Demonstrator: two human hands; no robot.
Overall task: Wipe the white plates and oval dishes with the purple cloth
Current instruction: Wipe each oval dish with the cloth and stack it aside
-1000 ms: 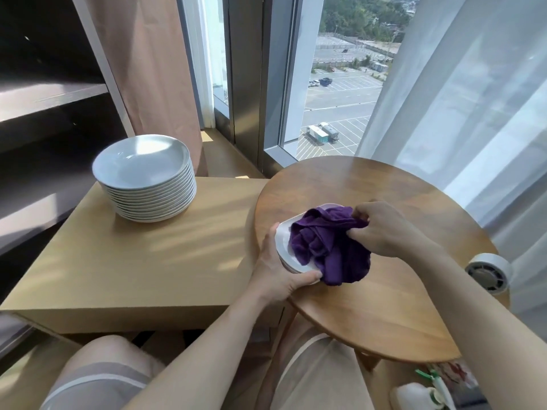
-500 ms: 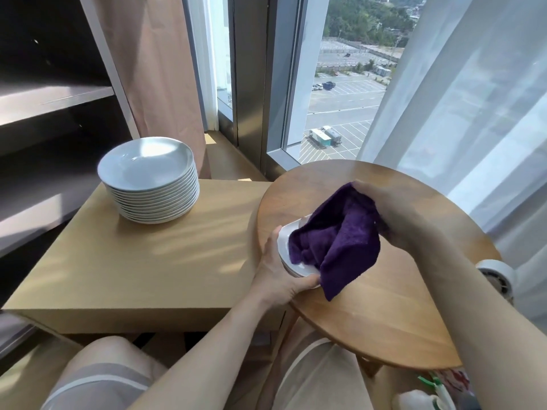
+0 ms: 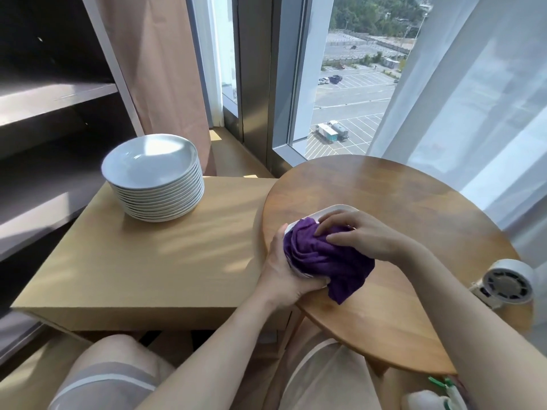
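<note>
Crumpled purple cloth (image 3: 325,261) over white dish (image 3: 332,209)

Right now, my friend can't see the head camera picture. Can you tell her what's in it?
A person's right hand presses a crumpled purple cloth into a white oval dish, which the left hand grips by its rim at a round wooden table. A stack of white plates sits on a light wooden side table.

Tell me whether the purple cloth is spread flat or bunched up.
Bunched: the purple cloth lies crumpled in folds under the right hand.
</note>
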